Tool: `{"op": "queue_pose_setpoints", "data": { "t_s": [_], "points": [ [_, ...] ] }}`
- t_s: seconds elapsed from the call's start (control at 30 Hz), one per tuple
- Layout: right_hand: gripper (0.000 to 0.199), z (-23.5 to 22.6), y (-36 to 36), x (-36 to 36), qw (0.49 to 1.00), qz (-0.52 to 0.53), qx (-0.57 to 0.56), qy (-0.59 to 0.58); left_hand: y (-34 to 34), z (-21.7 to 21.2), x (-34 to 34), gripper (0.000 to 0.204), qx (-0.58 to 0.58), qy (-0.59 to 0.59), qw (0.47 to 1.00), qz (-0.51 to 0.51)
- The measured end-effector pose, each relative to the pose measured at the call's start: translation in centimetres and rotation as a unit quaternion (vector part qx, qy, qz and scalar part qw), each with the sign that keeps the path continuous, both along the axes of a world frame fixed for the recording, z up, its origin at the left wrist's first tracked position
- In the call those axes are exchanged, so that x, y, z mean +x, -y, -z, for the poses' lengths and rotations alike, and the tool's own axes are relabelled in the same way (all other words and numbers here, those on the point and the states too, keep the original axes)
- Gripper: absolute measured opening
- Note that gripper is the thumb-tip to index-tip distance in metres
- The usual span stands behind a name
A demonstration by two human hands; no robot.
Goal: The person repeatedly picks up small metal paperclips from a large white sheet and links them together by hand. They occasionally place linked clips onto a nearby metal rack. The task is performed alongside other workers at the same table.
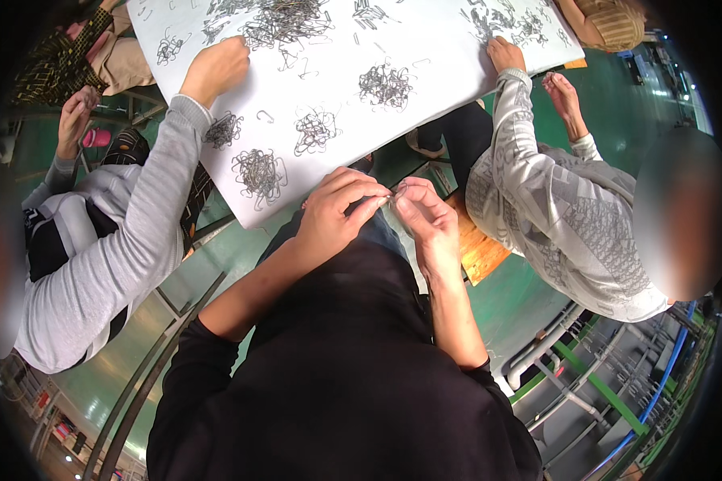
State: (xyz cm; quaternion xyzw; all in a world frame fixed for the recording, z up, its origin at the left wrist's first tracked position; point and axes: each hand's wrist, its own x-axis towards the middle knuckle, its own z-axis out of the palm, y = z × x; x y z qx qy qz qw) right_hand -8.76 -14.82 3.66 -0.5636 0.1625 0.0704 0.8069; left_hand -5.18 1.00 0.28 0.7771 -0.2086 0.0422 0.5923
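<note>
Head view: white table [457,72] strewn with wire-hook heaps [258,171], green floor [505,297].

Both hands, left hand [338,210] and right hand [425,215], meet fingertip to fingertip, pinching a small wire piece [392,193] beside the white bench [449,60] strewn with wire clumps [259,172].

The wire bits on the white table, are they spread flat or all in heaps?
Mostly heaps: the wire hooks sit in tangled clumps on the white table, with a few loose singles between them.

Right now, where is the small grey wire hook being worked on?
In the head view, the small grey wire hook sits pinched between the left hand and right hand, just below the white table's near edge.
</note>
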Motion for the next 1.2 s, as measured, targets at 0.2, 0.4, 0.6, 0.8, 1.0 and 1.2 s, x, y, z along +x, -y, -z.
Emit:
{"op": "queue_pose_setpoints", "data": {
  "t_s": [0.2, 0.4, 0.6, 0.8, 1.0, 1.2],
  "points": [
    [0.007, 1.2, 0.8, 1.0, 0.997, 0.051, -0.012, 0.047, 1.3, -0.1, 1.4, 0.012, 0.014, 0.002, 1.000, 0.019],
    [0.009, 1.8, 2.1, 2.1, 0.948, 0.077, -0.246, 0.186, 2.6, 0.4, 5.0, 0.018, 0.015, 0.013, 0.999, 0.045],
    [0.008, 1.4, 4.2, 2.2, 0.941, 0.063, -0.280, 0.182, 3.3, 6.4, 19.0, 0.019, 0.120, 0.058, 0.989, -0.064],
    [0.008, 1.9, 5.4, 2.9, 0.941, 0.043, -0.283, 0.179, 5.3, 11.2, 26.9, 0.015, 0.251, 0.138, 0.956, -0.055],
    [0.008, 2.3, 5.6, 3.0, 0.942, 0.038, -0.295, 0.153, 5.6, 9.0, 27.4, 0.012, 0.317, 0.134, 0.938, -0.047],
    [0.008, 2.6, 4.0, 2.1, 0.943, 0.042, -0.299, 0.142, 6.2, 1.8, 16.2, 0.012, -0.131, -0.308, 0.942, -0.038]
  ]
}}
